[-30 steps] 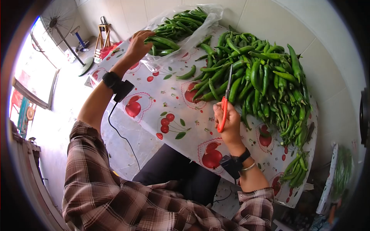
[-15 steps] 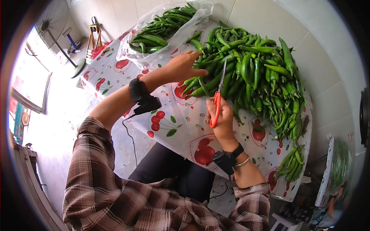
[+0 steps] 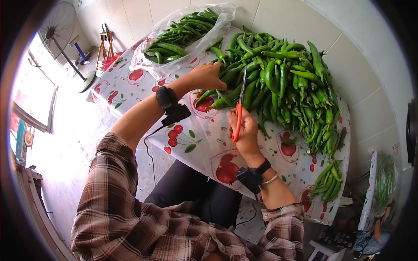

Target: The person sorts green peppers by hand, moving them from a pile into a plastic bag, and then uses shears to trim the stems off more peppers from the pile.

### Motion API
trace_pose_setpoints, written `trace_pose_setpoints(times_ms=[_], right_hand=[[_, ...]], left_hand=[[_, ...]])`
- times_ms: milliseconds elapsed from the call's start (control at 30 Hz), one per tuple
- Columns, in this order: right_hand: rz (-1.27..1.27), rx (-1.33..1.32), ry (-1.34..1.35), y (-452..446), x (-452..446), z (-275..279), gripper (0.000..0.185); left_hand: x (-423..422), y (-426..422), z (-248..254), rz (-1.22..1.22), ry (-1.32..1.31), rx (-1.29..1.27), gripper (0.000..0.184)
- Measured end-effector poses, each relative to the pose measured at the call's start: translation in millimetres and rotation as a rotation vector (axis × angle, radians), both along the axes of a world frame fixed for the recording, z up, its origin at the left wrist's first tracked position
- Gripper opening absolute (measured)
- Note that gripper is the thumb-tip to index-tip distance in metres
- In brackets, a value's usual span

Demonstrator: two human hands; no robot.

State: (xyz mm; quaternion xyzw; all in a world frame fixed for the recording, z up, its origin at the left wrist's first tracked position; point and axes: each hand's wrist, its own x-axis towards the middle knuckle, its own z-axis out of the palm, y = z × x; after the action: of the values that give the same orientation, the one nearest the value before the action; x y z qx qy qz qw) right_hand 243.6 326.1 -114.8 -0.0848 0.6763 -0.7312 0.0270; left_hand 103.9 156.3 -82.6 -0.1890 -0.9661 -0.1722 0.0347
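Note:
Green chili peppers [image 3: 300, 87] lie in a large heap on the table. At the heap's left edge is my left hand [image 3: 208, 76], its thumb and fingers spread around the peppers there; the fingertips are partly hidden. My right hand [image 3: 246, 132] holds a pair of scissors [image 3: 238, 117] by the red handles, just in front of the heap. The blades look closed and point away from me, over the peppers. A few loose peppers [image 3: 220, 102] stick out between my two hands.
A clear plastic bag [image 3: 141, 61] of green peppers stands at the back left. The tablecloth [image 3: 204, 150] has a fruit print. A small cluster of peppers [image 3: 328, 180] lies at the right edge. Tiled wall [image 3: 300, 21] borders the back; a standing fan [image 3: 51, 32] is far left.
My left hand has shifted slightly, its thumb and fingers now nearer together at the peppers. The right hand and scissors have moved a little left. The whole view has shifted slightly.

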Motion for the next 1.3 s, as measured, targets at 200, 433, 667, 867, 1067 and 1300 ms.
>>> trace_pose_setpoints(times_ms=[200,433,667,867,1067,1300], right_hand=[[-0.010,-0.001,0.011,0,0,0,0.020],[-0.025,-0.004,-0.010,-2,0,3,0.020],[-0.054,0.005,-0.002,-3,0,4,0.019],[-0.037,-0.024,-0.029,-3,0,5,0.019],[-0.045,-0.015,-0.027,-4,0,5,0.019],[-0.040,-0.011,-0.002,-4,0,5,0.020]], left_hand=[[7,-8,4,-0.002,-0.055,-0.017,0.064],[15,-14,-2,-0.017,0.011,0.201,0.056],[17,-15,-9,-0.035,0.057,0.233,0.050],[23,-19,-20,-0.112,0.195,0.140,0.045],[36,-28,-16,-0.183,0.204,0.245,0.047],[31,-43,-11,-0.159,0.004,0.602,0.025]])
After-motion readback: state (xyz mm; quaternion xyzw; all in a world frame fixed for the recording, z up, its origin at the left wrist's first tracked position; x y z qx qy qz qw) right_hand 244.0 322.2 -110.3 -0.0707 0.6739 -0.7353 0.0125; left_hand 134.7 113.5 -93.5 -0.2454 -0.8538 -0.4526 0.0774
